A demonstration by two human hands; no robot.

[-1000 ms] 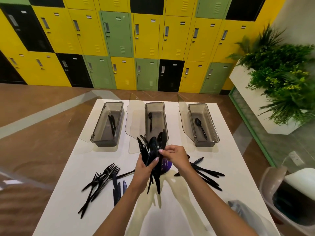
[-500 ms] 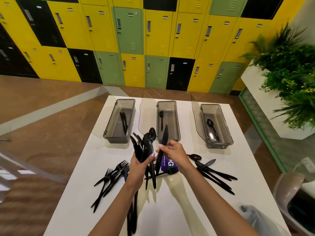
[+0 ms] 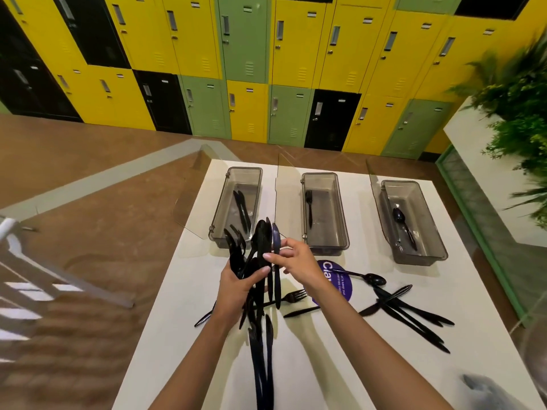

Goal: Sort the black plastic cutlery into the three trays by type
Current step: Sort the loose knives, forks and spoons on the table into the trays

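Note:
My left hand (image 3: 236, 287) grips a mixed bundle of black plastic cutlery (image 3: 256, 250), held upright over the white table (image 3: 319, 377). My right hand (image 3: 299, 261) pinches one long black piece, a knife (image 3: 276, 261), at the bundle's right side. Three clear trays stand at the far end: the left tray (image 3: 220, 208) holds knives, the middle tray (image 3: 340, 214) a fork, the right tray (image 3: 426, 220) a spoon. Loose knives and a spoon (image 3: 414, 315) lie at the right. A fork (image 3: 293, 296) lies under my hands, and knives (image 3: 262, 359) lie near the front.
A round purple sticker (image 3: 340, 281) is on the table under my right wrist. Yellow, green and black lockers (image 3: 266, 69) fill the wall behind. A white planter with green plants (image 3: 515, 93) stands at the right. A white chair (image 3: 35, 267) is at the left.
The view has swung left, so the table sits further right in frame. My right hand still works one piece off the bundle, now closer to the left tray.

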